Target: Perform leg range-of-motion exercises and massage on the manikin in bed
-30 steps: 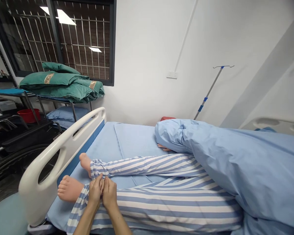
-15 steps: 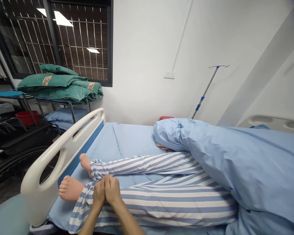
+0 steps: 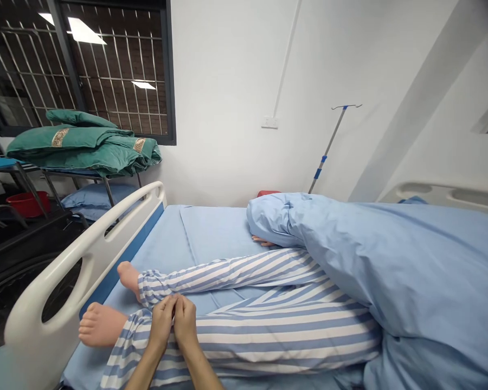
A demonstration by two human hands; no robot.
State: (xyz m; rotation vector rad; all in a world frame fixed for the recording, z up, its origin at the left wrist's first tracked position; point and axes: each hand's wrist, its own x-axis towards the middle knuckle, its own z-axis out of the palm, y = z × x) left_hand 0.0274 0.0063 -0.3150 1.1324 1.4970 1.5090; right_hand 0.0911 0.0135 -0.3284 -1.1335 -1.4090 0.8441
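A figure in blue-and-white striped trousers (image 3: 268,325) lies on a hospital bed (image 3: 211,233), bare feet (image 3: 100,325) toward the footboard. A light blue quilt (image 3: 390,260) covers its upper body. My left hand (image 3: 161,320) and my right hand (image 3: 186,319) rest side by side on the near trouser leg just above the ankle. Both have fingers curled and pinched on the striped fabric there. My forearms come up from the bottom edge.
A white footboard rail (image 3: 77,260) with cut-out handles runs along the bed's left end. Folded green quilts (image 3: 85,146) sit on a metal rack at left, above a blue pillow (image 3: 93,197) and a red basin (image 3: 22,203). An IV pole (image 3: 329,146) leans by the far wall.
My view has swung right, so the bed and rack sit further left in frame. Both hands stay together on the near trouser leg, shifted only slightly.
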